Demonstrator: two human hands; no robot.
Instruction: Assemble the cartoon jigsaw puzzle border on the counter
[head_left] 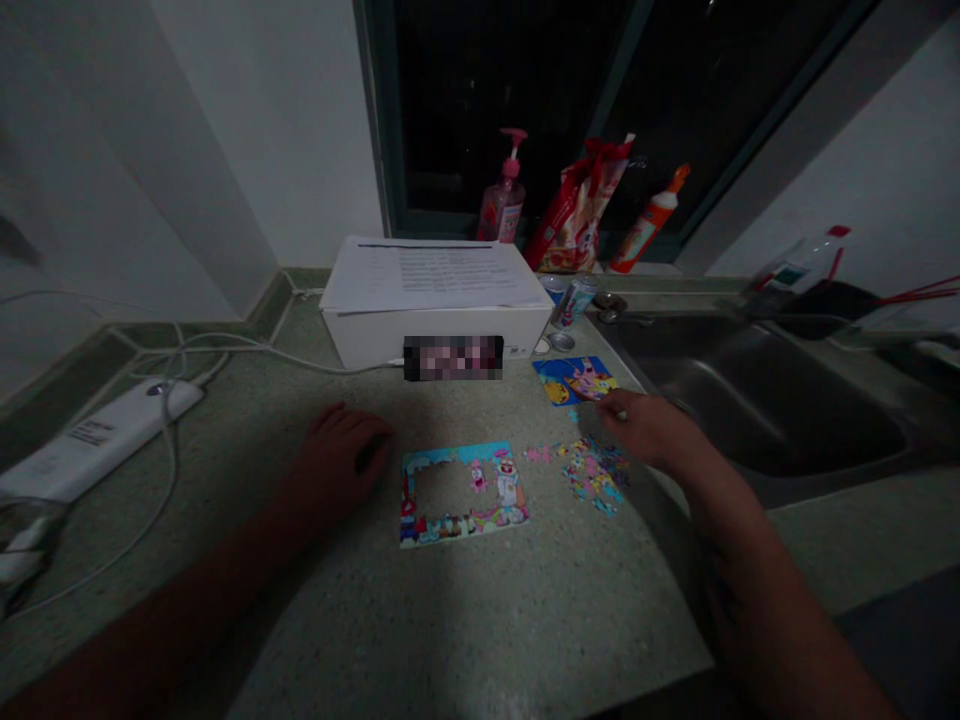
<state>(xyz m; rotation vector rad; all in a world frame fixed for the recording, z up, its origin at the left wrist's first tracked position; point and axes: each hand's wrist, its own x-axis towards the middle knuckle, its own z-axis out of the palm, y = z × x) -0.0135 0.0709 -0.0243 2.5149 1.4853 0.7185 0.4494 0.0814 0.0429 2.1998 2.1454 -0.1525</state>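
A jigsaw puzzle (pixel 513 500) lies on the counter with its border joined and most of its middle bare. A pink character stands inside the frame, near its right side. To the left of the puzzle my left hand (pixel 345 450) rests on the counter, fingers loosely curved, thumb apart, nothing in it. My right hand (pixel 637 425) is closed in a pinch at the lower right corner of a blue picture card (pixel 574 380); whatever the fingertips hold is too small to make out. Below that hand is a heap of loose jigsaw pieces (pixel 596 475), with a few pink ones trailing left.
Behind the puzzle stands a white box (pixel 435 325) with printed paper on top and a cabled phone (pixel 453 358) against its front. A can (pixel 576 303) is beside it. The sink (pixel 720 390) lies right, a power strip (pixel 97 435) left. Bottles line the windowsill.
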